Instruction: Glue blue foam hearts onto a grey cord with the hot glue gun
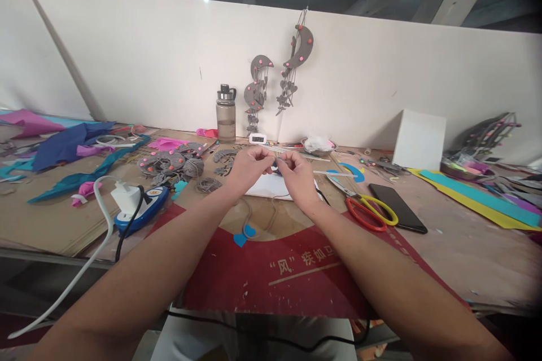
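Note:
My left hand [255, 166] and my right hand [297, 175] meet above a white pad [269, 187], fingertips pinched close together. Between them is a small dark piece [276, 163], mostly covered by the fingers. Thin grey cord [246, 211] curves over the cardboard below my hands; whether it joins the pinched piece is hidden. Blue heart-shaped cutouts [244, 235] lie at the cord's lower end. Left of my left hand are a coil of grey yarn [208, 184] and grey felt shapes [224, 158]. Scissors [359, 203] with red and yellow handles rest right of my right hand.
A black phone [398, 208] lies beside the scissors. A blue power strip [146, 211] with a white plug stands at left. Behind are a water bottle [226, 115], a small digital clock [257, 139] and a hanging grey moon ornament [302, 48]. Coloured felt sheets [70, 144] cover the left side.

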`<state>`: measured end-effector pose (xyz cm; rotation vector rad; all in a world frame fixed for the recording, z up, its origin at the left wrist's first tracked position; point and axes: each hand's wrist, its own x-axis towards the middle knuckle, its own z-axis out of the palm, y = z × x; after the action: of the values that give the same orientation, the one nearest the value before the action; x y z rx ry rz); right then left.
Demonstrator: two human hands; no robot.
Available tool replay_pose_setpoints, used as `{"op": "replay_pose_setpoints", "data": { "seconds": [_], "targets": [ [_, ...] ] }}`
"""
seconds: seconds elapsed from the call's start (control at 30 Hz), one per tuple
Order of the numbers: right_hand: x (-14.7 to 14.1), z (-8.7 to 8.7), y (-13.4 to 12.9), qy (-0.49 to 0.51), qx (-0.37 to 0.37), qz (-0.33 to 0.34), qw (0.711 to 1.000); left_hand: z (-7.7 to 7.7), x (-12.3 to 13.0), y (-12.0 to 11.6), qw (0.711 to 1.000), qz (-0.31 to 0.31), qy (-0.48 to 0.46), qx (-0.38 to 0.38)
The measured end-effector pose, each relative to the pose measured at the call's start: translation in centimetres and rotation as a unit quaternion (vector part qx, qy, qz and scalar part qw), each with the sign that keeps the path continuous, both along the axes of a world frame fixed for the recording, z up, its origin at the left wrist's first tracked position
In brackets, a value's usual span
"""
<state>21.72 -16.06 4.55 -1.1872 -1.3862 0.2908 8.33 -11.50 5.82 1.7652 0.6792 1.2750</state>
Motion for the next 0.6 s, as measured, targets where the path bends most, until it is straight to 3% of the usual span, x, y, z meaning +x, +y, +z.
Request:
{"op": "replay_pose_setpoints", "data": {
  "seconds": [0.23, 0.33, 0.43, 0.6],
  "targets": [
    [-0.05, 0.07, 0.43, 0.077, -0.028, 0.030, 0.996, -0.04, 0.02, 0.37, 0.991, -0.107, -0.043, -0.070],
    [0.14, 0.13, 0.52, 0.089, -0.038, 0.032, 0.995, 0.06, -0.02, 0.41, 0.987, -0.126, -0.043, -0.087],
    [0.22, 0.22, 0.41, 0.074, -0.030, 0.027, 0.996, 0.24, -0.02, 0.13, 0.993, -0.099, -0.018, -0.055],
    [-0.13, 0.27, 0.03, 0.022, -0.012, 0.017, 1.000, 0.44, -0.13, -0.43, 0.999, 0.001, 0.027, 0.040]
  ]
}}
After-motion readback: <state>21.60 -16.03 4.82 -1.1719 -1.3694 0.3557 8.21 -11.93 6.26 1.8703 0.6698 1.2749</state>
